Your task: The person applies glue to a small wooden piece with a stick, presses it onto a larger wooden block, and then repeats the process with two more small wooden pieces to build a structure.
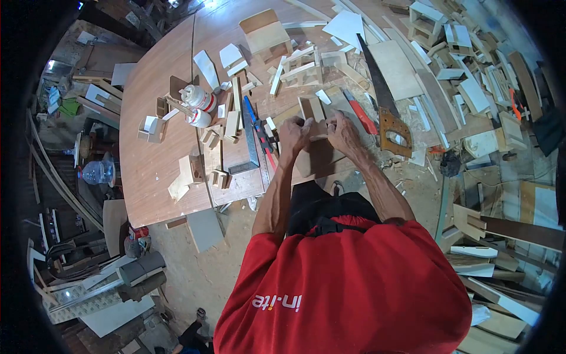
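Item one, centre of the frame: a small, pale tan wooden piece with raised edges, like a shallow open box [311, 108]. I find it at the near edge of the large brown wooden worktable [156, 76], between the two hands.

Item two: left hand [296, 134], bare, fingers curled and closed on the near left part of the piece.

Item three: right hand [344, 133], bare, fingertips pinched at its near right side. The hands sit close together with the wood between them; how hard they press I cannot tell from my distant seat.

Step in hand, as I judge it: holding and lining up small wooden parts by fingertip. The next move, in my reading, calls for an even grip from both sides, edges kept flush, neither hand letting go early. Whether there is glue on the joint, I cannot make out.

Within reach, right of centre: a handsaw with a dark blade and brown wooden handle [395, 133]; a red-handled hand tool [362, 117].

Left of centre: a grey metal angled bar [243, 166]; white plastic bottles with red markings [200, 99].

Upper centre: a larger tan wooden box-like piece [264, 34].
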Available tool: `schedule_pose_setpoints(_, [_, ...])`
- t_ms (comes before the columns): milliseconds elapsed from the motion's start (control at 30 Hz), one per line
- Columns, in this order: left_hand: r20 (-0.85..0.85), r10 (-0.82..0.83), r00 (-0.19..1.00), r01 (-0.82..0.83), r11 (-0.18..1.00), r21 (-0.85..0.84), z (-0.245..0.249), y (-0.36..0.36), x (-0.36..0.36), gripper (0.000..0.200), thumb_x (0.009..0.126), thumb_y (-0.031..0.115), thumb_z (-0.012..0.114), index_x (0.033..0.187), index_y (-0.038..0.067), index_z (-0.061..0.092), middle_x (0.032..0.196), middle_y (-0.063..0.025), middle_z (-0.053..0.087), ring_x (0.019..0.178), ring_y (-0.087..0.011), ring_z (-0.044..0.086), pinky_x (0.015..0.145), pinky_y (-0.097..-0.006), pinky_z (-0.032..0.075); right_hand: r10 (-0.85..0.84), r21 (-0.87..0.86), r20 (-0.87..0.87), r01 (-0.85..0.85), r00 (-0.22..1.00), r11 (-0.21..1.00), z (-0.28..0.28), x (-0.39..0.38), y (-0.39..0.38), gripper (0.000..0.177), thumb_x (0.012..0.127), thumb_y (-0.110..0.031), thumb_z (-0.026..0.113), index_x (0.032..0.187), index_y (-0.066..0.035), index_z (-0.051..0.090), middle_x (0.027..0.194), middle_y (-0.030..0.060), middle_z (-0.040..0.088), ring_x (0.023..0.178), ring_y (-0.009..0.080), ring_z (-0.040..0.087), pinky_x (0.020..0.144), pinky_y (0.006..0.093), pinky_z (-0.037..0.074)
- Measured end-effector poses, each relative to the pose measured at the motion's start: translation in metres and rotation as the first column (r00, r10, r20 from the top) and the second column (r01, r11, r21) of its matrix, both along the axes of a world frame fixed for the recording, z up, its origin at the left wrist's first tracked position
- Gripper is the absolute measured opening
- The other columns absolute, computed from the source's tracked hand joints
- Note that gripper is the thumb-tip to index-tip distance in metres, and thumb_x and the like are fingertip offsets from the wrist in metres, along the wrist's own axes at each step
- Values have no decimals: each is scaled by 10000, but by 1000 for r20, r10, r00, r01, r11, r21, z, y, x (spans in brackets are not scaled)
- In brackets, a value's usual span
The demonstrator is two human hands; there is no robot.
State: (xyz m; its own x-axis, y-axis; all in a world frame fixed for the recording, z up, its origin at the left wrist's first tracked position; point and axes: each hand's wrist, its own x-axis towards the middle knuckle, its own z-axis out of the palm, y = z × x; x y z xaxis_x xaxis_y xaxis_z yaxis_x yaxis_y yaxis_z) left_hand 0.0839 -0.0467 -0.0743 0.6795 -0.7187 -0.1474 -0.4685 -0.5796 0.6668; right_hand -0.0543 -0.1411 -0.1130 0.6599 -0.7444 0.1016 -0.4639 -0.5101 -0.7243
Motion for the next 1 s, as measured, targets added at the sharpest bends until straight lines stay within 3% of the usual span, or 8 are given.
schedule_pose_setpoints(200, [161,-17,987,25,998,-50,1,-2,-3,210,764,256,633,783,58,700,739,-212,658,712,-393,645,667,-466,508,-93,134,-57,100,994,986,6,1,4,360,806,-92,603,1149,5,554,967,155,675,896,330,642,798,431,496])
schedule_pose_setpoints(267, [203,-71,977,80,996,-41,5,-3,-2,192,764,242,622,770,65,695,738,-205,658,716,-392,644,665,-469,509,-96,257,71,75,993,963,11,-6,6,349,809,-128,624,1126,7,568,963,179,658,921,345,633,800,439,490])
schedule_pose_setpoints(400, [309,-212,927,217,976,19,7,-8,4,157,766,213,589,750,90,686,740,-184,658,723,-390,644,659,-474,510,-28,178,74,15,997,984,11,-20,8,311,809,-128,627,1082,7,571,937,178,661,893,342,641,781,431,498])
schedule_pose_setpoints(633, [302,-440,846,425,898,115,3,-12,17,188,785,228,570,742,82,681,825,-179,668,781,-372,650,700,-459,518,-140,225,44,127,989,966,24,-52,14,260,829,-140,583,1058,-17,574,928,165,666,870,341,646,767,420,503])
schedule_pose_setpoints(700, [283,-551,785,505,834,224,4,-15,20,193,794,239,599,867,90,698,915,-165,676,844,-356,648,745,-444,519,-149,174,23,143,989,974,22,-56,14,264,832,-144,577,1066,-23,572,933,163,665,875,336,645,765,418,504])
schedule_pose_setpoints(833, [246,-407,879,424,906,-15,13,9,20,322,797,162,613,1103,64,637,1020,-168,670,888,-332,653,769,-427,517,-131,182,48,120,990,976,18,-59,13,319,819,-127,593,1118,-30,535,920,139,641,858,319,627,768,411,502])
schedule_pose_setpoints(900, [-21,-160,987,139,909,-393,15,29,20,483,788,70,596,1260,16,510,1076,-193,653,916,-318,653,798,-405,515,-117,205,82,98,990,974,18,-58,11,341,813,-117,597,1134,-29,521,931,135,627,871,313,616,773,410,499])
schedule_pose_setpoints(1000, [-95,36,995,-69,925,-374,2,60,2,496,798,9,532,1286,-31,450,1111,-226,628,968,-296,641,842,-366,500,-65,14,149,63,987,998,23,-57,8,370,793,-91,602,1144,-23,505,976,144,594,902,323,591,793,414,490])
